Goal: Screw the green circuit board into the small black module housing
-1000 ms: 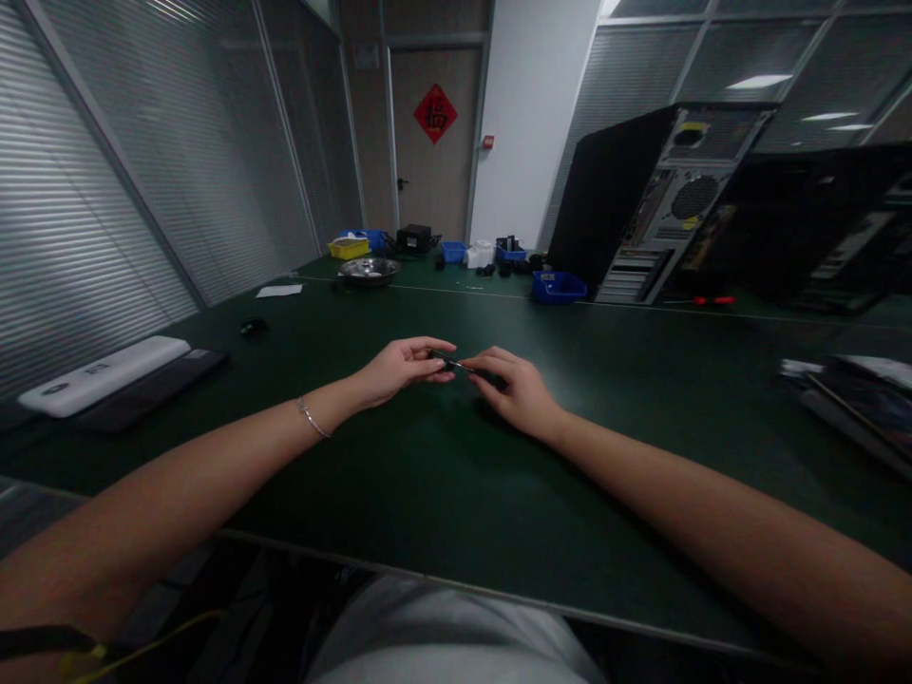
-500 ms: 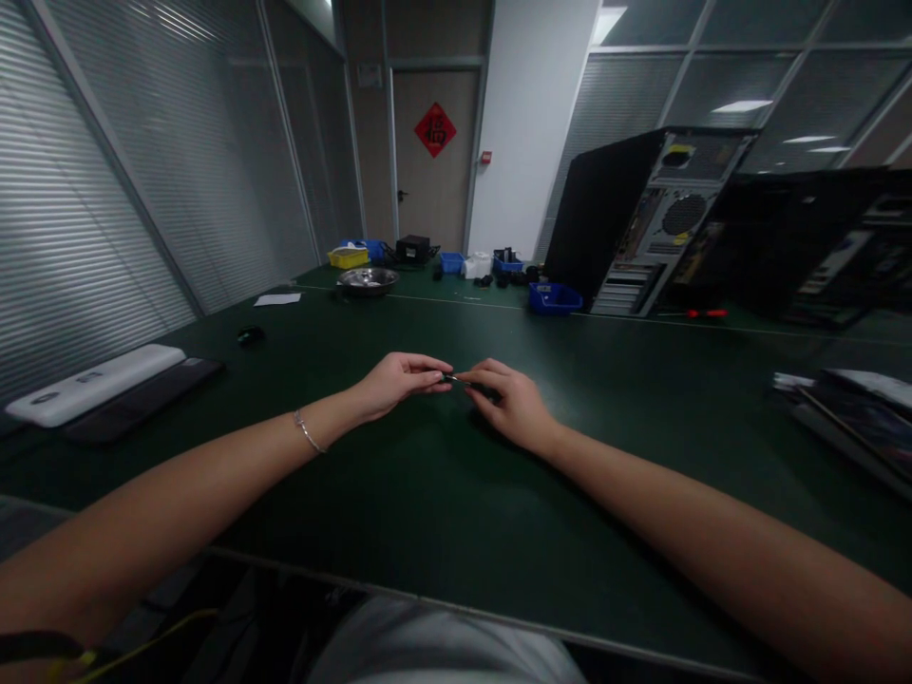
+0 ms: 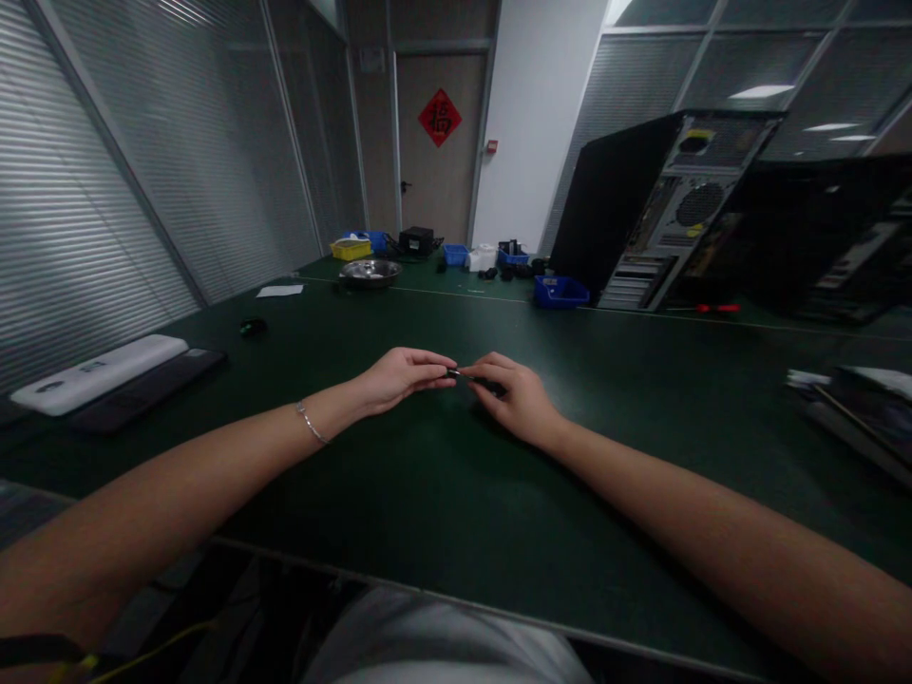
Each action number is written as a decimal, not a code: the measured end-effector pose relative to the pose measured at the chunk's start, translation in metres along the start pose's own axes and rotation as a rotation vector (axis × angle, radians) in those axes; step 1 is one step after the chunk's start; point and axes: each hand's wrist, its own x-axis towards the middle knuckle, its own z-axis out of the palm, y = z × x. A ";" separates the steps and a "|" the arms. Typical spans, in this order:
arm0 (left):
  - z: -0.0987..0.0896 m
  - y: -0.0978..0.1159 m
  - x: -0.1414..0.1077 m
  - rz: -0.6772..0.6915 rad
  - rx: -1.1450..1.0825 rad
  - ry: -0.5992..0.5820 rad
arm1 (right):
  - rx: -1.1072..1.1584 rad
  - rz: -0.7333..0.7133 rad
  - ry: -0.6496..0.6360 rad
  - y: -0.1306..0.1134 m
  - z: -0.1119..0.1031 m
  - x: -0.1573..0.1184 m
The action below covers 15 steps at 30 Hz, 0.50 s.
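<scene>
Over the middle of the dark green table (image 3: 427, 494), my two hands meet nearly fingertip to fingertip. My left hand (image 3: 405, 378), with a bracelet at the wrist, pinches one end of a small, thin, dark object with a shiny part (image 3: 454, 373). The fingers of my right hand (image 3: 519, 397) are closed round its other end, and a dark part shows under them. The object is too small to name, and the fingers hide most of it.
A white case (image 3: 100, 372) and a dark flat panel lie at the left, with a mouse (image 3: 252, 327) beyond. Farther back are a metal bowl (image 3: 370, 274), a blue bin (image 3: 560, 293) and a computer tower (image 3: 627, 209). Stacked items (image 3: 855, 418) lie at the right.
The camera view has shifted slightly. Both hands keep their hold on the small object, and their fingertips are a little closer together.
</scene>
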 end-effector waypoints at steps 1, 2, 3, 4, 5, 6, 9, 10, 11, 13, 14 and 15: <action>-0.001 0.000 0.000 -0.004 -0.011 -0.010 | 0.003 -0.001 0.003 0.000 0.000 0.000; -0.002 0.000 0.001 -0.009 -0.021 -0.018 | 0.007 -0.005 0.008 0.000 0.000 0.000; -0.003 0.000 0.001 -0.014 -0.032 -0.026 | 0.013 -0.011 0.011 0.000 0.000 0.000; -0.003 -0.001 0.001 -0.016 -0.042 -0.035 | 0.022 -0.019 0.013 0.000 -0.001 0.000; -0.004 -0.001 0.001 -0.020 -0.052 -0.047 | 0.032 -0.027 0.013 0.000 -0.001 0.000; -0.005 -0.001 0.002 -0.024 -0.061 -0.057 | 0.041 -0.032 0.016 0.000 -0.001 0.000; -0.007 -0.001 0.002 -0.023 -0.073 -0.071 | 0.046 -0.027 0.022 0.000 0.000 0.000; -0.008 -0.002 0.003 -0.019 -0.073 -0.067 | 0.040 -0.022 0.023 0.000 0.000 0.000; -0.008 -0.002 0.003 -0.014 -0.069 -0.063 | 0.033 -0.017 0.022 0.000 0.001 0.000; -0.008 -0.002 0.003 -0.004 -0.054 -0.053 | 0.017 -0.010 0.018 0.000 0.001 0.000; -0.008 -0.002 0.003 -0.001 -0.045 -0.052 | 0.009 -0.007 0.016 0.000 0.001 0.000; -0.007 -0.002 0.003 0.002 -0.037 -0.053 | 0.002 -0.005 0.011 0.000 0.000 0.000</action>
